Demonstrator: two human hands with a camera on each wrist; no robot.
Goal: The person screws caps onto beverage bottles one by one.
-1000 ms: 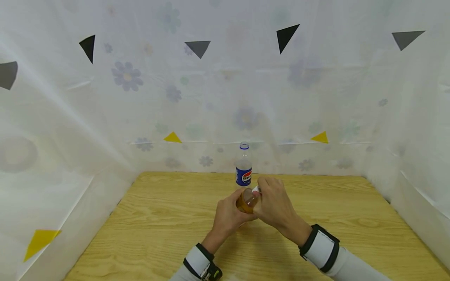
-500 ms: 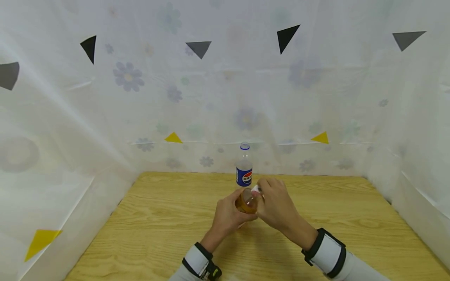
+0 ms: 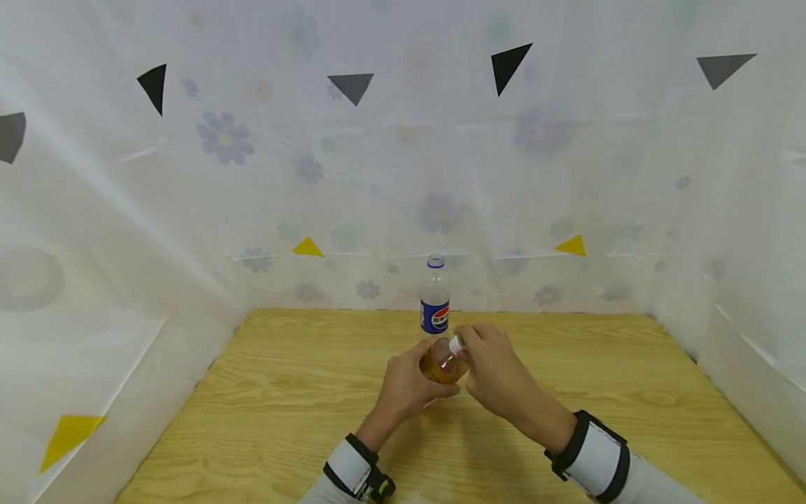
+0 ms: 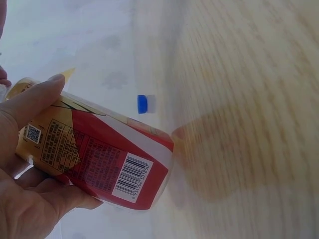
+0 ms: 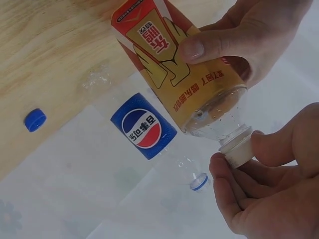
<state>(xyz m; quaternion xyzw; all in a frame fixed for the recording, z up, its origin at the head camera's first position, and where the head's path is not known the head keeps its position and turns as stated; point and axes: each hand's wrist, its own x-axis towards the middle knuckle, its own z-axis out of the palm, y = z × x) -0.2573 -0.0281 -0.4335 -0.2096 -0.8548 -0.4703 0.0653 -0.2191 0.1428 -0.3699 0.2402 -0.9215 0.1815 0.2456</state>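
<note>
My left hand point(image 3: 403, 388) grips a plastic drink bottle point(image 5: 164, 59) round its upper body. A red and gold label wraps it, and the barcode side faces the left wrist view. The bottle leans, its neck toward my right hand point(image 3: 497, 374) and its base close over the table. Thumb and fingers of the right hand pinch the white cap point(image 5: 238, 149), which sits at the bottle's mouth. Just behind both hands stands a clear Pepsi bottle point(image 3: 435, 308) with a blue label, upright and uncapped. In the head view, its lower end is partly hidden.
A loose blue cap point(image 5: 35, 120) lies on the wooden table point(image 3: 283, 392), beyond the held bottle in the left wrist view. Pale flowered plastic sheeting point(image 3: 403, 175) walls the table at the back and both sides, with black, grey and yellow triangles on it.
My right hand has shifted its fingers on the white cap, and more of the cap shows now. The right wrist has moved slightly down and right. The left hand keeps its grip.
</note>
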